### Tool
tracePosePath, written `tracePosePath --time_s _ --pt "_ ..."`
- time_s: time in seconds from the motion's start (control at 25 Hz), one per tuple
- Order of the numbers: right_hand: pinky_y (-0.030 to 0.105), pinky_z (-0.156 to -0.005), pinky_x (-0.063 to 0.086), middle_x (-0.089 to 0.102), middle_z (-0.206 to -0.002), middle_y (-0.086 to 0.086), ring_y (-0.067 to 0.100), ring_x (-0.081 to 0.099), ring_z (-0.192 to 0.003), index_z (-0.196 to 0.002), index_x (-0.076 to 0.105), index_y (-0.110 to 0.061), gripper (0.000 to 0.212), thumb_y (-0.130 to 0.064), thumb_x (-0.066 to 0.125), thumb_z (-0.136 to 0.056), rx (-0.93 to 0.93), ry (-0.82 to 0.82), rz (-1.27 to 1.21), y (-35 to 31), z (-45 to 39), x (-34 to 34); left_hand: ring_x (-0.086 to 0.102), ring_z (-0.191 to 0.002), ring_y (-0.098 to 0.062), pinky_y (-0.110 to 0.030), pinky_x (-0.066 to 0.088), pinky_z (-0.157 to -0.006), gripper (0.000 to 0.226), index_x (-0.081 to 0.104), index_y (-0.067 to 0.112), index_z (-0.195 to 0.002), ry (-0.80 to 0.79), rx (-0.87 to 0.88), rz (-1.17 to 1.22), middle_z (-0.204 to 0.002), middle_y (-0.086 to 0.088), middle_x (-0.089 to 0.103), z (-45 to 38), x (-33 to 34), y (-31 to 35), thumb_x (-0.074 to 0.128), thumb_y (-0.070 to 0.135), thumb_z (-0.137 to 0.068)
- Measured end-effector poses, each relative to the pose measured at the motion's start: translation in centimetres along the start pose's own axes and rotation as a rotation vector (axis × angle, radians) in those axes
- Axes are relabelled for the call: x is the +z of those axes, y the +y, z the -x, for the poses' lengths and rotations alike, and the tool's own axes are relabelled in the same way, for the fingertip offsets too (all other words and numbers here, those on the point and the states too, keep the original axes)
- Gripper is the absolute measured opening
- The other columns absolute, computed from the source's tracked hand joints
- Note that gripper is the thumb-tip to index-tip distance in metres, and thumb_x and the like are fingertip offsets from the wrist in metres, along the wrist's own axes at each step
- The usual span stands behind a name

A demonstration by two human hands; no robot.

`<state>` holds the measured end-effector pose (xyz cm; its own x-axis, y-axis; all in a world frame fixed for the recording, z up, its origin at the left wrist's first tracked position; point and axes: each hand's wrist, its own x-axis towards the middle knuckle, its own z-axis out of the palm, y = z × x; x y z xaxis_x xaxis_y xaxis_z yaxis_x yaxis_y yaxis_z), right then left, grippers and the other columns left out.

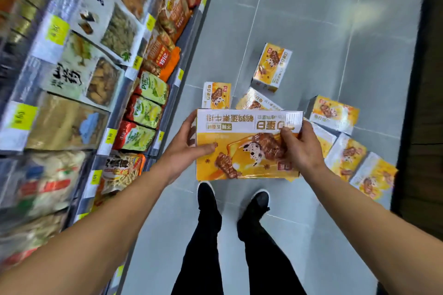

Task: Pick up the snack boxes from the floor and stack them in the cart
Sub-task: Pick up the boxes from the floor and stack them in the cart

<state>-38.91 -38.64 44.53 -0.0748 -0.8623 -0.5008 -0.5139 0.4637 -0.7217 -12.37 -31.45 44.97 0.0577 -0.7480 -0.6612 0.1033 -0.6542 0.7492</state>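
At frame centre, the left hand [185, 148] and right hand [300, 148] clasp opposite ends of a yellow snack box [242, 151], thumbs on its face.

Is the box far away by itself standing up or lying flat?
Standing up, tilted. The lone box rests on a narrow side on the floor, its picture face showing.

The head camera is looking steeply down at the floor [299, 31]. It is sitting close above the hands. Shelves [84, 67] are running along its left.
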Motion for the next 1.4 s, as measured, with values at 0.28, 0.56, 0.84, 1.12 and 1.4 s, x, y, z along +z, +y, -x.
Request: tracePosePath --time_s 0.28,0.56,0.84,1.12,1.4 --pt "0.033 -0.098 0.042 0.052 -0.138 -0.002 0.019 0.054 -0.118 -0.140 0.044 -0.020 0.066 -0.052 0.059 -0.084 0.113 0.092 -0.153 -6.2 5.6 -10.4 0.068 -0.080 -0.026 -0.054 0.052 -0.078 0.066 0.039 0.049 -0.128 0.130 -0.105 0.195 -0.093 0.000 0.074 7.2 6.2 9.3 0.073 0.016 -0.082" --pt "0.039 -0.098 0.043 0.060 -0.120 -0.013 0.012 0.055 -0.113 -0.120 0.054 -0.029 0.063 -0.072 0.062 -0.073 0.356 -0.157 -0.499 -8.5 15.8 -7.7 0.066 -0.058 -0.026 -0.071 0.046 -0.079 0.052 0.046 0.025 -0.125 0.117 -0.287 0.555 -0.085 -0.012 0.061 10.6 12.5 10.5 0.073 0.034 -0.082" --pt "0.021 -0.062 0.045 0.071 -0.082 -0.012 0.006 0.066 -0.076 -0.083 0.064 -0.020 0.014 -0.027 0.075 -0.081 0.281 0.228 -0.620 -7.6 22.9 -7.6 0.062 -0.090 -0.035 -0.047 0.051 -0.084 0.044 0.051 0.022 -0.119 -0.252 -0.409 -0.031 -0.111 -0.005 0.060 14.6 12.1 9.1 0.066 0.046 -0.085" --pt "0.014 -0.054 0.042 0.060 -0.087 -0.012 0.005 0.057 -0.075 -0.100 0.050 -0.028 0.045 -0.033 0.082 -0.069 0.394 0.187 -0.111 -0.1 35.2 -11.1 0.033 -0.140 -0.024 -0.044 0.032 -0.113 0.109 0.019 0.023 -0.151 -0.554 0.286 -0.996 -0.156 -0.003 0.027 15.4 13.3 10.9 0.082 0.044 -0.065" --pt "0.026 -0.083 0.052 0.059 -0.112 -0.008 0.011 0.058 -0.098 -0.120 0.048 -0.031 0.067 -0.043 0.080 -0.062 0.440 0.163 -0.087 9.5 50.9 -9.6 0.029 -0.128 -0.004 -0.005 0.030 -0.095 0.092 0.020 0.021 -0.152 -1.231 0.294 -1.317 -0.150 0.008 0.028 25.5 24.8 5.2 0.077 0.019 -0.079"
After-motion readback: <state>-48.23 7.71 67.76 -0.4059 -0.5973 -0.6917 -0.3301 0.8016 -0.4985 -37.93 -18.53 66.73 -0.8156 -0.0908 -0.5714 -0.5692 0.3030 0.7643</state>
